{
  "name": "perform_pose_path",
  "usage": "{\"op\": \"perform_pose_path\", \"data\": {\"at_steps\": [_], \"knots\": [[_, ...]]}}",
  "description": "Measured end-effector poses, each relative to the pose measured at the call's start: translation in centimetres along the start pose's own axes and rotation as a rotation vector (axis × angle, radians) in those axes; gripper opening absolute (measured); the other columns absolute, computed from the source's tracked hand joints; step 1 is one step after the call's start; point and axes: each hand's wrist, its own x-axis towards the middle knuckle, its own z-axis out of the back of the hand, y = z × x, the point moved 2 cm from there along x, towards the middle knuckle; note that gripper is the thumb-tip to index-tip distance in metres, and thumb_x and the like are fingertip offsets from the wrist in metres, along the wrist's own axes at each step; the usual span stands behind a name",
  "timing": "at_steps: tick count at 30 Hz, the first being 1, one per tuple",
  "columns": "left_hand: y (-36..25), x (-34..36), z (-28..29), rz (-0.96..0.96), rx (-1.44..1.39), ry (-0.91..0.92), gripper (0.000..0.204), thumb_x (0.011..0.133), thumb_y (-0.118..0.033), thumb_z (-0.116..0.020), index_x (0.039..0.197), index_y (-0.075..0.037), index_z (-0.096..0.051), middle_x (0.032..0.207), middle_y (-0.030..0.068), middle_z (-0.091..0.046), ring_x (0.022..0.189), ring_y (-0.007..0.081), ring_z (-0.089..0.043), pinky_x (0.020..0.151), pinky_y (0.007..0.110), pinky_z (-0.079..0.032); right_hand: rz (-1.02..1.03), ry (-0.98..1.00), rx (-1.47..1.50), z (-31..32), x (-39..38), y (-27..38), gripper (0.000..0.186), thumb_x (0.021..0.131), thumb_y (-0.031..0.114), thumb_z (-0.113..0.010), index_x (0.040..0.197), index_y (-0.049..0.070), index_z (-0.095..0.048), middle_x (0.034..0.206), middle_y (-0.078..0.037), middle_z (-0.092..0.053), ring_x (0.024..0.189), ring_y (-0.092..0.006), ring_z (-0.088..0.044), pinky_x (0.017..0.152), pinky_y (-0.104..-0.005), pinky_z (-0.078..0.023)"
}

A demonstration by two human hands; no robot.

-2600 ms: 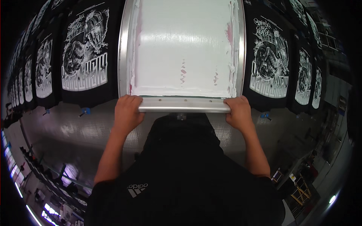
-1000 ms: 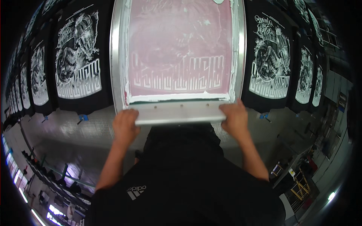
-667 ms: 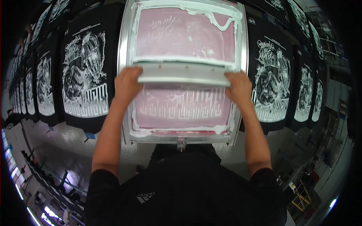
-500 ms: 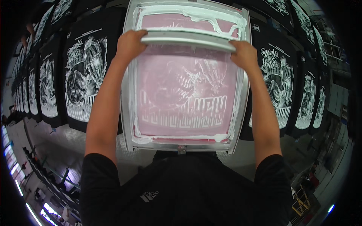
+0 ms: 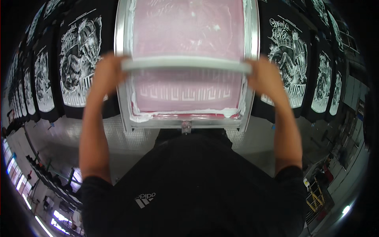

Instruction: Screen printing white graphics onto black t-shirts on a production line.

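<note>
Both my hands grip a long pale squeegee (image 5: 185, 63) by its two ends. My left hand (image 5: 109, 71) is closed round the left end, and my right hand (image 5: 263, 75) round the right end; both are a little blurred. The squeegee lies across the pink mesh of a screen printing frame (image 5: 254, 35). White ink (image 5: 138, 117) is smeared along the inner edges of that frame. Below the squeegee, a pale maze-like pattern (image 5: 185, 93) shows in the mesh. Whatever lies under the screen is hidden.
Black shirts with white prints hang or lie in rows on both sides, the nearest being a left shirt (image 5: 81, 55) and a right shirt (image 5: 286, 59). A metal clamp (image 5: 186, 126) sits at the frame's near edge. Patterned metal flooring (image 5: 134, 138) shows below.
My hands have drawn the squeegee toward me, from the far part of the mesh to its nearer half. The whole screen sits higher in the picture.
</note>
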Motion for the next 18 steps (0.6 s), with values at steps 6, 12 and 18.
{"op": "perform_pose_path", "data": {"at_steps": [6,12,18], "knots": [[-4.4,-15.4,-7.5,-0.161,-0.166,-0.123,0.039,0.057,0.002,-0.074,0.094,-0.005,-0.065,0.091,0.0120,-0.066,0.085,0.0324,-0.062,0.076,0.042,-0.051,0.128,-0.052,0.150,-10.9,-13.3,2.1,0.040,0.063,0.002,-0.066,0.102,0.008,-0.070,0.092,-0.013,-0.070,0.092,-0.0322,-0.065,0.103,-0.0539,-0.041],[-3.6,-16.5,-8.9,-0.080,-0.186,-0.064,0.039,0.055,0.000,-0.072,0.093,-0.004,-0.064,0.095,0.0104,-0.067,0.090,0.0311,-0.062,0.080,0.041,-0.050,0.105,0.060,0.170,-11.4,-12.6,1.9,0.043,0.059,0.001,-0.067,0.101,0.006,-0.067,0.098,-0.013,-0.070,0.099,-0.0305,-0.065,0.107,-0.0524,-0.038],[-1.7,-13.1,-12.1,-0.230,-0.080,-0.359,0.045,0.052,0.001,-0.072,0.096,-0.006,-0.065,0.099,0.0123,-0.067,0.094,0.0325,-0.063,0.085,0.042,-0.053,0.165,-0.263,0.097,-13.2,-10.1,1.3,0.047,0.057,0.000,-0.069,0.103,0.006,-0.065,0.102,-0.011,-0.068,0.098,-0.0308,-0.063,0.104,-0.0509,-0.041]]}}
